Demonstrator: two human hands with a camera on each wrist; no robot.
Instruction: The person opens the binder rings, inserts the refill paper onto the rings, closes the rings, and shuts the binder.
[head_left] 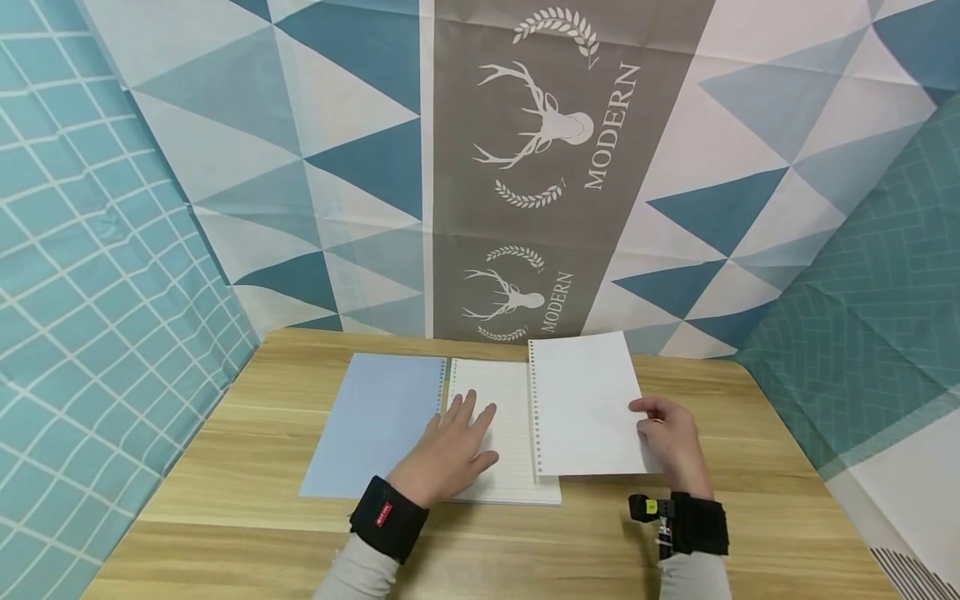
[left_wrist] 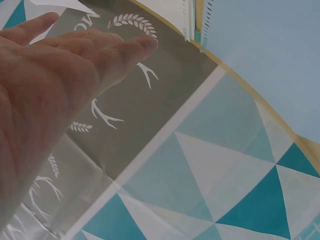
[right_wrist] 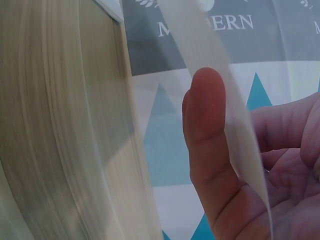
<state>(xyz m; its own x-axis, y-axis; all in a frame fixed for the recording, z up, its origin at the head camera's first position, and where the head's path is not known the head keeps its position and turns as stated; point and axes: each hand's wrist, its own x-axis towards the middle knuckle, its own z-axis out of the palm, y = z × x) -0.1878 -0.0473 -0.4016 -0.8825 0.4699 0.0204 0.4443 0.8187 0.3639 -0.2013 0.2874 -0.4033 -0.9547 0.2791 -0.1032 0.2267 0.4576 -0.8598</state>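
A loose-leaf sheet [head_left: 585, 408] with a row of punched holes down its left edge is raised over the right side of a lined paper stack [head_left: 506, 417]. My right hand [head_left: 673, 443] pinches this sheet at its right edge; in the right wrist view a finger [right_wrist: 207, 115] lies along one face of it. Over the left part of the lined stack is my left hand [head_left: 447, 452], fingers straight and spread. To the left lies a light blue cover [head_left: 375, 425], punched along its right edge. The left palm hides part of the stack.
Everything lies on a wooden table [head_left: 247, 475]. A patterned cloth [head_left: 360, 167] with deer prints hangs behind its back edge, and a teal checked cloth [head_left: 97, 275] hangs at the left. Both wrists wear black bands [head_left: 390, 518].
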